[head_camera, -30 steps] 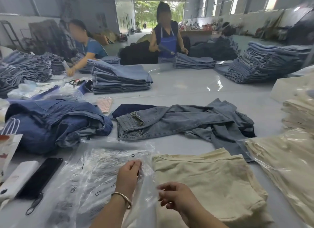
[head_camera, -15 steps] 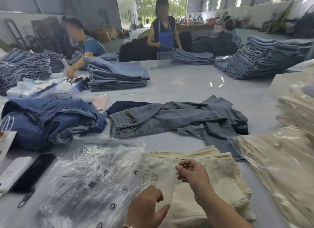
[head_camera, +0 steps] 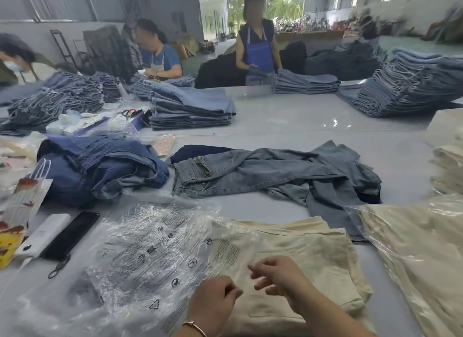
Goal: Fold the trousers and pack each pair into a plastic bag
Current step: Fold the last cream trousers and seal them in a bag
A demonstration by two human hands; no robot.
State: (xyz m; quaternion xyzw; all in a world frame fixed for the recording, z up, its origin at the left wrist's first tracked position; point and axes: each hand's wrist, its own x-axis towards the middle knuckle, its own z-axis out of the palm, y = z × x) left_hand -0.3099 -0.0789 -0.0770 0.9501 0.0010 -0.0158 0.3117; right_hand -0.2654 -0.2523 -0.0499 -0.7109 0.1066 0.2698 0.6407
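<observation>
From the head camera, your left hand [head_camera: 213,304] sits at the near edge of the table [head_camera: 288,121], fingers curled, pinching the edge of a clear plastic bag [head_camera: 225,251]. Your right hand [head_camera: 278,276] is just beside it, fingers bent and pinching the same film from the other side, so the bag mouth lies between your two hands. That bag drapes over the left part of the folded cream trousers [head_camera: 308,256], which lie flat on the table directly ahead of you. To the left of them spreads a stack of printed plastic bags [head_camera: 140,256], crinkled and overlapping. Further left, near the table's left edge, a black phone [head_camera: 71,232] lies beside a white power bank [head_camera: 43,235]. Beyond the cream pair, unfolded grey jeans [head_camera: 275,172] sprawl across the middle of the table, with a heap of dark blue jeans [head_camera: 100,166] to their left. At the near right corner, bagged cream trousers [head_camera: 426,256] lie in film. Folded denim stacks [head_camera: 190,108] stand toward the far edge, where a person in a blue apron [head_camera: 258,50] stands.
</observation>
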